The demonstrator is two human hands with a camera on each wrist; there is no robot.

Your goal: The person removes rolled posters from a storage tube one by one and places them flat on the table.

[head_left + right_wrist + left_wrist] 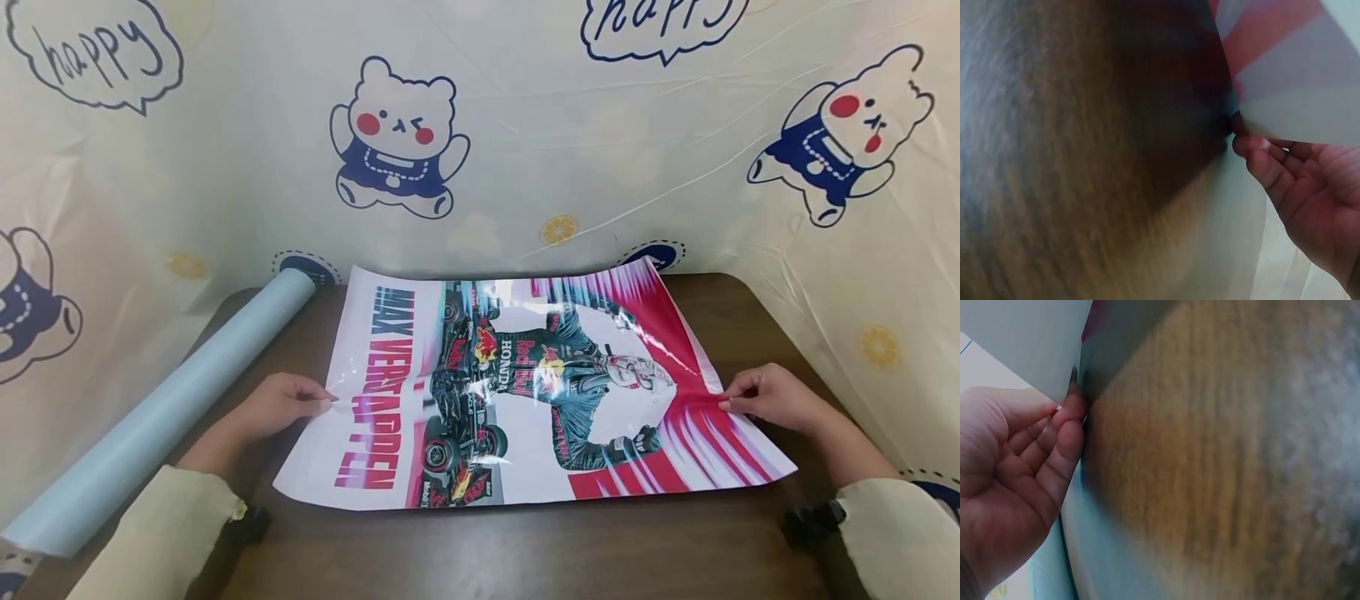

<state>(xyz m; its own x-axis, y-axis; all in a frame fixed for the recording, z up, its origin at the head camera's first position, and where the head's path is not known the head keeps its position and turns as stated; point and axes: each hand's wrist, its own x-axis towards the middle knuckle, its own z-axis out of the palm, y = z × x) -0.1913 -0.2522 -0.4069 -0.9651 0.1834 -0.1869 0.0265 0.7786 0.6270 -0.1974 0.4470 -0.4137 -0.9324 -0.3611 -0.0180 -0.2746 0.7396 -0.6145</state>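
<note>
A glossy poster (525,383) with a racing driver, a race car and large "MAX VERSTAPPEN" lettering lies sideways over the table, its corners and edges curling up. My left hand (288,404) pinches the middle of its left edge between thumb and fingers. At the opposite short edge, my right hand (768,398) pinches the red-printed side the same way, creasing it slightly. In the left wrist view, the poster's white underside (1029,344) rises above the tabletop from my fingertips. The right wrist view shows the striped right end (1291,69) lifted too.
A long pale-blue roll (172,400) lies diagonally along the table's left side. Brown wood-grain tabletop (525,554) extends in front of the poster. Behind and at both sides hangs a cream sheet (525,167) printed with cartoon bears and "happy" bubbles.
</note>
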